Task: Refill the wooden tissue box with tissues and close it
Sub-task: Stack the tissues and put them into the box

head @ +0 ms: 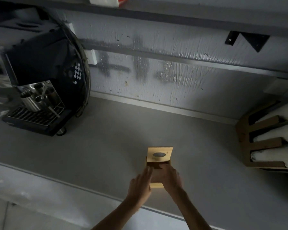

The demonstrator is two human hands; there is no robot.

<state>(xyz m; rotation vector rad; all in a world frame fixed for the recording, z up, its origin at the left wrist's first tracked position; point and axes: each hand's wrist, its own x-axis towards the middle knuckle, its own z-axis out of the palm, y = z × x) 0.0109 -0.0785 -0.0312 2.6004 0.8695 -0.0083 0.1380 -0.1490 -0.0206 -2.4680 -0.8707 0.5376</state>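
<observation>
The left hand (140,185) lay with straight fingers against the left side of the wooden box (156,185). The right hand (171,179) covered its near right part, too blurred to tell its grip. The box stood on the grey counter (106,146), and its lid (160,154) sat over the far end, leaving a dark opening. Farther back stood a coffee machine (40,80) on the left and a cardboard rack (263,143) on the right.

A dim grey counter (106,138) runs along a grey wall (173,47) with a wrinkled, dark-smeared surface; a black espresso machine (40,72) stands at the left, a white socket (92,56) just beside it; above, a shelf (173,15) rests on a black bracket (254,41); at the right a cardboard rack (263,141) holds what may be white paper rolls (276,135); pale floor (23,216) shows below.
</observation>
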